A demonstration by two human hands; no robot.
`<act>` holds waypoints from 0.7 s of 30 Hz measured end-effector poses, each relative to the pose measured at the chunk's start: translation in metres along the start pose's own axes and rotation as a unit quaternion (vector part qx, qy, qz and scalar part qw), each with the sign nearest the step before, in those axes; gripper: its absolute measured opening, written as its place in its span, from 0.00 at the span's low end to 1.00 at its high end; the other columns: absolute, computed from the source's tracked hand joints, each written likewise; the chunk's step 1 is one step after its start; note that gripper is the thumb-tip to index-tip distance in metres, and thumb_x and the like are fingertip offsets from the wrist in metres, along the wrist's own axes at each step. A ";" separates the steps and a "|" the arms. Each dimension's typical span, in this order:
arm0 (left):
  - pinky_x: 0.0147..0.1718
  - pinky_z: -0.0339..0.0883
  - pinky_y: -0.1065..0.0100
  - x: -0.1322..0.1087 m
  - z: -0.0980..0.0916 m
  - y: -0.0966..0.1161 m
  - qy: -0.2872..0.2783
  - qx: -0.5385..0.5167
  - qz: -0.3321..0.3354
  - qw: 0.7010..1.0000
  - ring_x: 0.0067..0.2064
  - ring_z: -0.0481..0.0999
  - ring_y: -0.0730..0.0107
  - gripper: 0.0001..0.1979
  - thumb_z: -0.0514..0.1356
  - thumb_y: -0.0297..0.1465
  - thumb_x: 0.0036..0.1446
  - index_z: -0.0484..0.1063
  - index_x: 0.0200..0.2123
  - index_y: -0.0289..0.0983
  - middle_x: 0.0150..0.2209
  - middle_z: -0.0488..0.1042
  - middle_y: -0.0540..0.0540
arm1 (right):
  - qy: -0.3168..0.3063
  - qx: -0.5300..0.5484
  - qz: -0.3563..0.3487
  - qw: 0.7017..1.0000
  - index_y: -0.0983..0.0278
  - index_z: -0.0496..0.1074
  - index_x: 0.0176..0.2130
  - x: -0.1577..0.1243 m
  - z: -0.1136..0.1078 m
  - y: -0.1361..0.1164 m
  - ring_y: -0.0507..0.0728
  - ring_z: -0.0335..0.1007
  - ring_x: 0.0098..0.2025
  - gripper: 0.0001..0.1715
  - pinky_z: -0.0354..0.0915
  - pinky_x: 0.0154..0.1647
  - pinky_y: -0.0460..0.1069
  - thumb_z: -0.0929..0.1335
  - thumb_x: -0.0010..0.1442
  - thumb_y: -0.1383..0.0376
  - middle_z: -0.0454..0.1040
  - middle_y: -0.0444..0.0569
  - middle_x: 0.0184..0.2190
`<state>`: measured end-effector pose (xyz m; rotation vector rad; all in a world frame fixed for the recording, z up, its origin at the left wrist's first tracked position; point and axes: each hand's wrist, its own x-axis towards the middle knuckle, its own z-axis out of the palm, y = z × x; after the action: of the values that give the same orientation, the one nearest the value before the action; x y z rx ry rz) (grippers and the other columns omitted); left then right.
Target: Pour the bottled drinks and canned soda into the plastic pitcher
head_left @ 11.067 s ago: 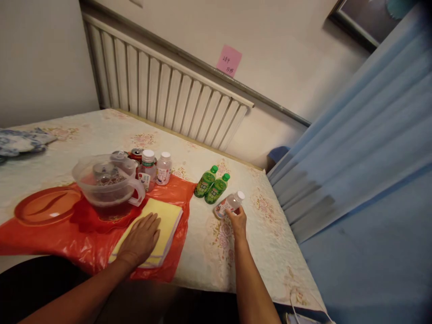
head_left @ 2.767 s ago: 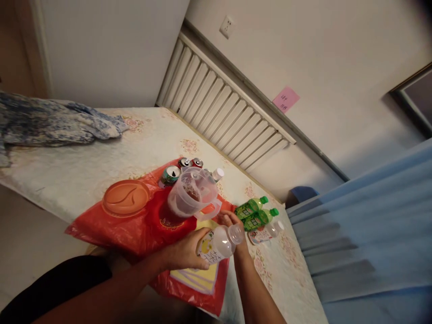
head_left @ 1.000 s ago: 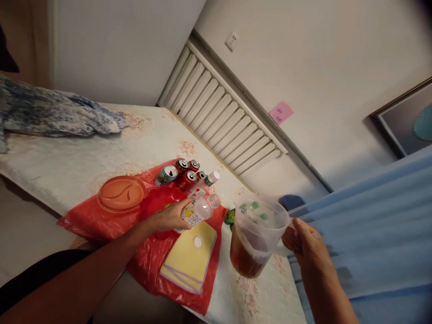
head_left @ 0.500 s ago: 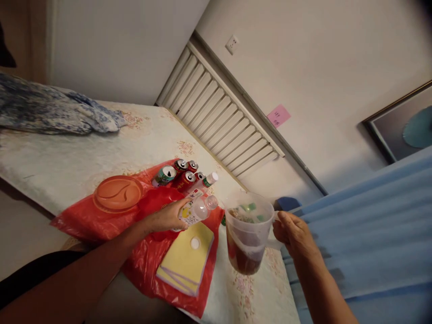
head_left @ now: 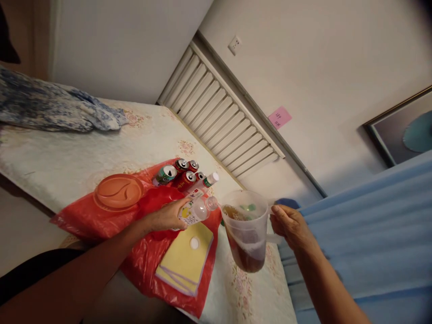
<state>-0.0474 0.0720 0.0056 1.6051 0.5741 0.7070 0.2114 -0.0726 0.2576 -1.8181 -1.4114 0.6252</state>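
My left hand (head_left: 168,217) is wrapped round a small clear bottle (head_left: 196,211) with a yellow-and-white label, uncapped, tilted with its mouth toward the right. My right hand (head_left: 289,225) grips the handle of a clear plastic pitcher (head_left: 245,229) holding brown liquid, lifted off the table and tipped left. The pitcher's spout almost touches the bottle's mouth. A small white cap (head_left: 194,243) lies on the yellow cloth (head_left: 185,260) below the bottle.
A red plastic sheet (head_left: 101,216) covers the near table part and carries an orange lid (head_left: 118,191), several drink cans (head_left: 177,171) and a white-capped bottle (head_left: 205,182). Blue patterned fabric (head_left: 50,108) lies far left. A radiator (head_left: 222,121) lines the wall; a blue curtain (head_left: 364,234) hangs right.
The pitcher has moved left and tipped further, bringing its spout close to the bottle's mouth. My left hand keeps the bottle in the same place.
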 end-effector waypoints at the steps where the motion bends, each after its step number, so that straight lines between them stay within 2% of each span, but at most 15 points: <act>1: 0.41 0.73 0.68 -0.001 0.000 0.001 -0.003 0.000 0.001 1.000 0.47 0.79 0.57 0.44 0.66 0.28 0.42 0.59 0.65 0.39 0.51 0.78 0.43 | -0.001 -0.001 -0.001 1.000 0.60 0.57 0.21 0.001 0.000 0.000 0.45 0.40 0.16 0.34 0.39 0.17 0.44 0.72 0.54 0.40 0.48 0.34 0.14; 5: 0.40 0.73 0.68 -0.002 0.000 0.003 -0.001 0.005 -0.005 1.000 0.48 0.79 0.57 0.44 0.65 0.28 0.43 0.58 0.66 0.39 0.50 0.79 0.44 | -0.006 0.001 0.004 1.000 0.60 0.57 0.21 0.004 0.001 -0.001 0.44 0.39 0.16 0.35 0.38 0.16 0.44 0.73 0.52 0.39 0.48 0.34 0.14; 9: 0.38 0.73 0.70 -0.002 0.000 0.003 -0.002 0.007 -0.004 1.000 0.48 0.79 0.57 0.45 0.66 0.28 0.42 0.58 0.66 0.40 0.53 0.77 0.42 | -0.008 -0.002 0.013 1.000 0.60 0.56 0.20 0.006 0.002 -0.004 0.44 0.39 0.16 0.36 0.38 0.16 0.44 0.73 0.50 0.38 0.48 0.34 0.14; 13: 0.40 0.74 0.70 -0.002 0.000 0.004 -0.001 0.002 0.012 1.000 0.51 0.78 0.58 0.45 0.66 0.28 0.42 0.58 0.66 0.42 0.57 0.75 0.43 | -0.006 -0.016 0.017 1.000 0.60 0.57 0.20 0.007 0.003 -0.008 0.44 0.39 0.15 0.36 0.38 0.16 0.44 0.73 0.49 0.37 0.49 0.34 0.14; 21: 0.40 0.74 0.69 -0.003 0.000 0.003 0.006 0.019 0.012 1.000 0.49 0.79 0.58 0.45 0.65 0.28 0.42 0.58 0.66 0.40 0.54 0.77 0.43 | -0.002 -0.050 0.014 0.999 0.61 0.58 0.19 0.009 0.002 -0.010 0.44 0.40 0.15 0.37 0.39 0.16 0.44 0.72 0.48 0.36 0.50 0.35 0.13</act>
<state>-0.0500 0.0694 0.0084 1.6473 0.5807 0.7274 0.2064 -0.0627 0.2649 -1.9175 -1.4455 0.5828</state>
